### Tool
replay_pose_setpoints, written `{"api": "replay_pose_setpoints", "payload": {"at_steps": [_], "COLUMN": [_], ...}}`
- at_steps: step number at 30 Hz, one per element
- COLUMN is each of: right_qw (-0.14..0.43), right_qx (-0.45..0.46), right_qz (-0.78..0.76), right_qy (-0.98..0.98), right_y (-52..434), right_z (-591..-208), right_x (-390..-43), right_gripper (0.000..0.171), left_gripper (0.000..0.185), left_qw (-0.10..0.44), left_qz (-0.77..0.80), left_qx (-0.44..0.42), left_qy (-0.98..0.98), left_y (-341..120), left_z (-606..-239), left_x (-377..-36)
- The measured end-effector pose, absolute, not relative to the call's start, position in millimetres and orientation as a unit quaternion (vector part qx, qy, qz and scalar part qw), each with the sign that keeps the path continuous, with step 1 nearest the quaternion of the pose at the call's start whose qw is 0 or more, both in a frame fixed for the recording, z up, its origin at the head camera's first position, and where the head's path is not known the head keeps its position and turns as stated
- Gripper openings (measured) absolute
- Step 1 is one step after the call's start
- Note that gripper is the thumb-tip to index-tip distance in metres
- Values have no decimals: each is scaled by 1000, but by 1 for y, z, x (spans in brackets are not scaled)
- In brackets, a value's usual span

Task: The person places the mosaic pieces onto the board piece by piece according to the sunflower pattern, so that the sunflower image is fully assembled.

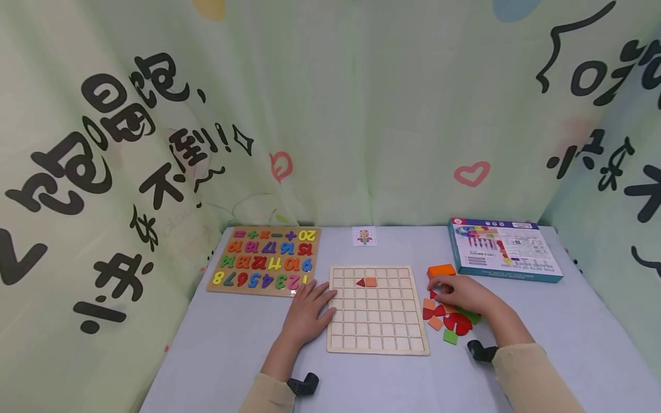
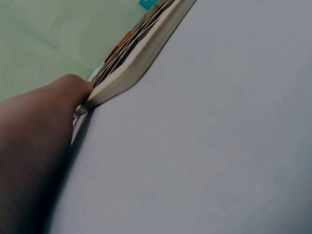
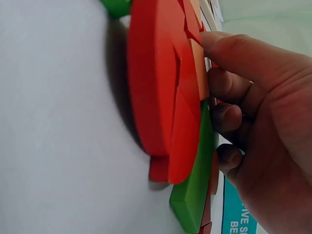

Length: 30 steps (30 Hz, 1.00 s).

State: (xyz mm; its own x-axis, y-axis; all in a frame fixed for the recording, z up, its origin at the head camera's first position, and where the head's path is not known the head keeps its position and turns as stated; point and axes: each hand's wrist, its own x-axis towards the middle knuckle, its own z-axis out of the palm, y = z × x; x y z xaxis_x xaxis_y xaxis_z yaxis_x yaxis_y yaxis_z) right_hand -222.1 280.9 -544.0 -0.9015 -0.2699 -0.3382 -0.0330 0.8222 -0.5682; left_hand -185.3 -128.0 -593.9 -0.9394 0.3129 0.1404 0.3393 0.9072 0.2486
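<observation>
Work on the pale wooden grid board (image 1: pixel 378 310) looks barely begun: only 2 pieces sit in its cells, a small red triangle (image 1: pixel 360 282) touching an orange square tile (image 1: pixel 370 281) in the second row from the far edge, and every other cell is bare. The left hand (image 1: pixel 310 310) lies flat on the light grey surface (image 1: pixel 227 344), fingers straight, touching the board's left edge as if to steady it. The right hand (image 1: pixel 462 293) rests on the loose pile of red, orange and green wooden shape pieces (image 1: pixel 448 321) just right of the board, its fingers (image 3: pixel 229 117) curled onto the pieces; whether they pinch a single one cannot be told. An orange block (image 1: pixel 441 270) sits just beyond that hand. Further off lie a wooden number puzzle with coloured digits (image 1: pixel 265 259), a small pattern card (image 1: pixel 364 236) and a teal cardboard box (image 1: pixel 503 248). Nothing stands between pile and board.
</observation>
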Motion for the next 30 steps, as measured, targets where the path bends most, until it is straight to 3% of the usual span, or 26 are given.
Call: {"api": "replay_pose_setpoints", "payload": {"at_steps": [17,30], "right_qw": [194,164], "right_qx": [-91,-139], "right_qz": [-296,-312], "right_qy": [931,925], "right_y": [284,237], "right_z": [-534,-507], "right_x": [-219,-242], "right_gripper": [29,26], "left_gripper": [50,50], "left_qw": [49,54], "left_qz": [-136,-135], "left_qx": [-172,-173], "left_qy": [-974,-974], "left_y": [-126,-129], "left_z": [-595,-595], "left_x": [-186,-186]}}
